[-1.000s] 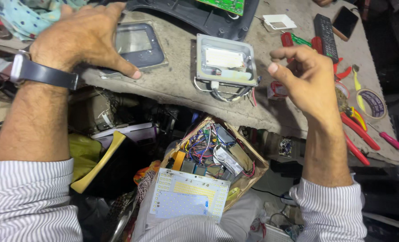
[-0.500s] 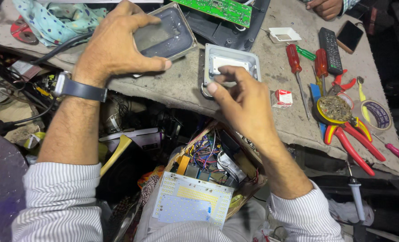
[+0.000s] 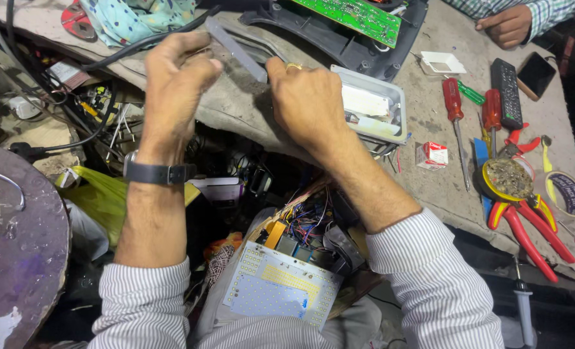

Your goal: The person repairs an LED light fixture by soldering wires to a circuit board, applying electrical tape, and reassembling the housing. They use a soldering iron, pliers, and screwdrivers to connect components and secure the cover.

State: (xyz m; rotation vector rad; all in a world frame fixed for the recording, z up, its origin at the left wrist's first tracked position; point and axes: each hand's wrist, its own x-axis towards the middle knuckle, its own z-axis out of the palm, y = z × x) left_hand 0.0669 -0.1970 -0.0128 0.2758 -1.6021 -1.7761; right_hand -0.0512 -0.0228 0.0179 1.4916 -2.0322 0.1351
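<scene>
Cluttered and dusty, the grey desk [image 3: 429,187] runs across the top of the view, with a tangle of wires and parts in the dark space under its near edge. At far left a round dark disc [image 3: 16,258] fills the corner, and a patterned cloth [image 3: 139,19] lies at the desk's back edge. The left hand [image 3: 174,81], a dark watch [image 3: 155,173] on its wrist, is curled shut with its fingertips pinching the near end of a flat grey strip [image 3: 236,48]. That strip slants up and to the left across the desk, between the two hands. The right hand [image 3: 307,103] is also closed, gripping the strip's other end from the right, and it covers part of a white rectangular housing [image 3: 384,106] lying just beside it on the desk. Behind the hands sits a black casing carrying a green circuit board [image 3: 355,16]. Below the arms, on the person's lap, rests a white LED panel [image 3: 281,291] against a box of coloured wiring. Further right lie red-handled screwdrivers [image 3: 454,106], a small red and white box [image 3: 433,155], a black remote [image 3: 508,84], red pliers [image 3: 526,232] and a roll of tape [image 3: 568,194]. Another person's hand [image 3: 510,26] rests at the top right corner.
</scene>
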